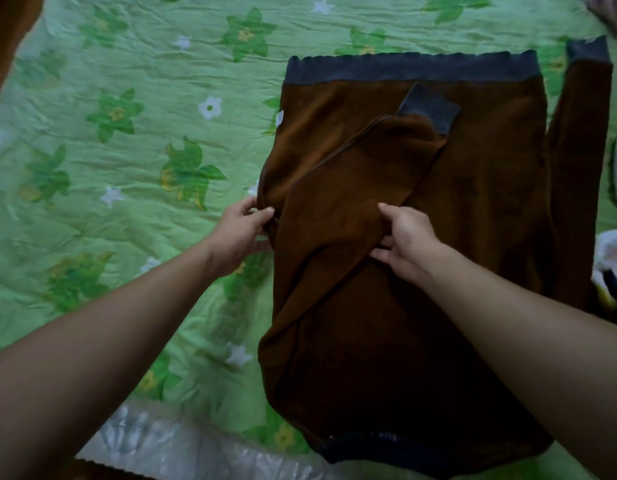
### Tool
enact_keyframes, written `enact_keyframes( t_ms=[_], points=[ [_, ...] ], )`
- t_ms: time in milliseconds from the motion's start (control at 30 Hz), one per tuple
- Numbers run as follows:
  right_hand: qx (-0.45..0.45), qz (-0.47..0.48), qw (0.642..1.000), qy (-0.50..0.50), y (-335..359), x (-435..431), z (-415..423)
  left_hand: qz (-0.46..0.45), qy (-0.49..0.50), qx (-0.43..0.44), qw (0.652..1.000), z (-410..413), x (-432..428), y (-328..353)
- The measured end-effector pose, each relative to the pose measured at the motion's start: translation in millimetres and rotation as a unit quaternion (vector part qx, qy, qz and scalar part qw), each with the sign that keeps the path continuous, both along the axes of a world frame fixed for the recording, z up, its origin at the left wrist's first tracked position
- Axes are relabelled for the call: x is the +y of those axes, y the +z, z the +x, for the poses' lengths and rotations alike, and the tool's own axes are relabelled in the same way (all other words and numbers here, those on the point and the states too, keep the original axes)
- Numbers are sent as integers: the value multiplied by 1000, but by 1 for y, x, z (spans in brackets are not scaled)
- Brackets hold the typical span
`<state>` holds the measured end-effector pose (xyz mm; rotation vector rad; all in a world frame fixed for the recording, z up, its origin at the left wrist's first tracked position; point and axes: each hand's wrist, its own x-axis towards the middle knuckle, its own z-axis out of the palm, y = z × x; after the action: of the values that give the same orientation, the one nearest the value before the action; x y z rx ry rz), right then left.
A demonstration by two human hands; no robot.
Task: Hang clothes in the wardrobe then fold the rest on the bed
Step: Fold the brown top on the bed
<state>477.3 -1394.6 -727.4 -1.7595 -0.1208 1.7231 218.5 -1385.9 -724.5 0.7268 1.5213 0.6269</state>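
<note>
A brown fleece sweater (473, 188) with a grey hem band and grey cuffs lies flat on the bed, hem away from me. Its left sleeve (376, 157) is folded diagonally across the body, cuff near the hem. The other sleeve (577, 161) stretches straight along the right side. My left hand (241, 226) pinches the sweater's left edge at the folded shoulder. My right hand (404, 240) grips the folded sleeve's fabric near the middle of the body.
The bed is covered by a green quilt (127, 150) with a flower and star print. A clear plastic strip (168, 445) lines the near edge. Other light-coloured clothes (615, 258) lie at the right edge, and more at the top right corner.
</note>
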Motion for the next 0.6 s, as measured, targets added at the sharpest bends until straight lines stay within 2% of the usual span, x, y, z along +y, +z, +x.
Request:
enact_keyframes(
  t_ms=[133,200,267,367,400,500,533,600],
  points=[
    [46,-73,988,131,1,-58,-40,-53,-17,61,997,16,-42,-2],
    [42,-72,982,167,1,-84,-62,-95,-25,67,993,20,-65,-2],
    [18,-48,986,158,0,-97,-78,-130,-52,84,987,18,-88,2],
    [-10,-22,998,52,2,-101,-87,-146,-113,66,981,6,-118,6],
    [-37,-19,999,31,1,-102,-84,-144,-121,54,981,2,-125,7],
    [-180,-13,982,61,-1,-109,-61,-114,-114,39,986,-3,-137,7],
    [-189,-28,979,69,-4,-113,-51,-103,-112,35,988,0,-138,6],
    [-98,-67,990,74,-2,-120,-37,-93,-102,18,990,11,-138,2]
  ],
)
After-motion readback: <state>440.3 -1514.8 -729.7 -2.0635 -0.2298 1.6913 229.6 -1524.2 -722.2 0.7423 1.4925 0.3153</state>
